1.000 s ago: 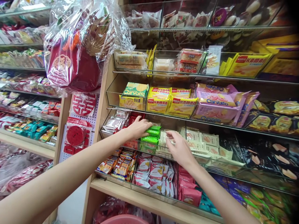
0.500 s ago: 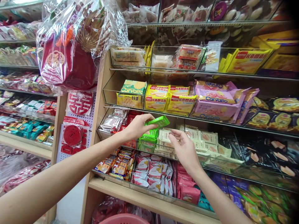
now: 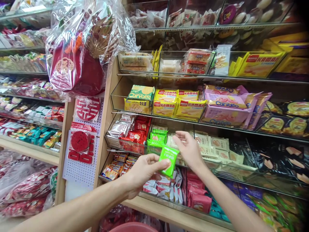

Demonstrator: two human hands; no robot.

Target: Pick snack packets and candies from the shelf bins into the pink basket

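In the head view, a green packet point(image 3: 169, 160) is clamped between the thumb and fingers of the left hand point(image 3: 142, 172), and its printed face is turned toward the camera. It is held out in front of the glass front point(image 3: 231, 170) of its shelf, and the pink-and-white packets point(image 3: 159, 190) of the tier below are partly covered by it and by the hand. Some of the left fingers are hidden behind the packet (the thumb is the part most plainly seen). The right hand point(image 3: 189, 148) is held at the cream packets point(image 3: 220, 143) with its fingers bent; whether one is gripped or only touched cannot be told, as the fingertips are set against wrappers of a pale tone. More green packets point(image 3: 156, 138) are stacked between the red packets point(image 3: 141, 126) and the cream ones. The black packets point(image 3: 263, 158) are half lost in shadow, and much of the small print is too blurred to be read. A pink tub point(image 3: 134, 227) is cut off by the bottom edge. Open room is left above the stacked green packets, bounded by the shelf above point(image 3: 173, 120), and a small gap is left between the two hands.
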